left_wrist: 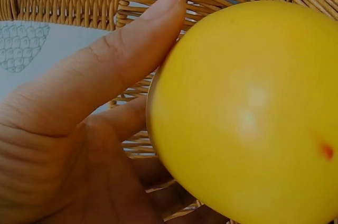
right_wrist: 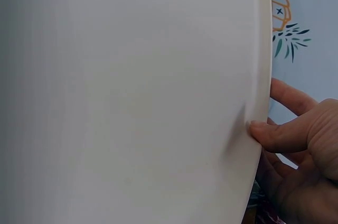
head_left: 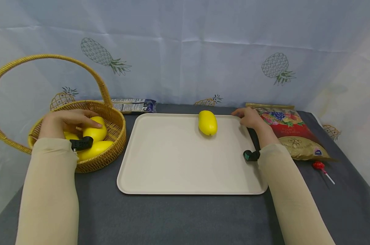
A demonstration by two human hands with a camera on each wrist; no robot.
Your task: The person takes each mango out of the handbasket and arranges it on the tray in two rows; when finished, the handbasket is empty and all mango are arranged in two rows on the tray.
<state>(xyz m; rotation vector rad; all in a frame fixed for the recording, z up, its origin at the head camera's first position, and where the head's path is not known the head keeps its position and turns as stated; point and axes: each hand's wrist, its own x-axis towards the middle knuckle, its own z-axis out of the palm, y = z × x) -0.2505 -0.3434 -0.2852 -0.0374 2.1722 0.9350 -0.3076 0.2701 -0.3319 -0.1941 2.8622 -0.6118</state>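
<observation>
On the left, my left hand (head_left: 69, 119) reaches into a wicker basket (head_left: 120, 136) and grips a smooth yellow fruit (head_left: 98, 132), thumb on one side. In the left wrist view this fruit (left_wrist: 253, 108) shows a small red mark, and it hides most of my fingertips. Other yellow fruits (head_left: 96, 149) lie under it in the basket. My right hand (head_left: 251, 119) pinches the rim of a cream tray (head_left: 185, 163) at its far right corner. The right wrist view shows the thumb (right_wrist: 274, 135) on the rim and fingers beyond the edge. Another yellow fruit (head_left: 207, 123) lies near the tray's back edge.
The basket's tall handle (head_left: 50, 57) arches up at the left. A wrapped packet (head_left: 133, 105) lies behind the tray. To the right are a red and gold candy bag (head_left: 292, 132) and a red lollipop (head_left: 319, 165). A pineapple-print cloth (head_left: 179, 68) hangs behind the grey table (head_left: 172, 217).
</observation>
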